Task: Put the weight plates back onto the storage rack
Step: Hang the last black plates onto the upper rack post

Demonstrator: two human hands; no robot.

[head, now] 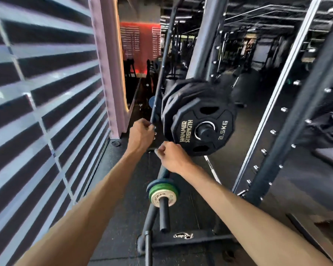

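Black weight plates stacked on a peg of the storage rack, centre-right of frame; front plate reads "HAMMER STRENGTH 2.5KG". Small plates, 1 green and 1 white, sit on a lower peg at lower centre. Left hand curled against a thin upright, just left of the stack. Right hand curled just below the stack's lower-left edge. Hands apart; cannot tell if either grips anything, blurred. Slatted blinds fill the left of frame; dark rubber floor below.
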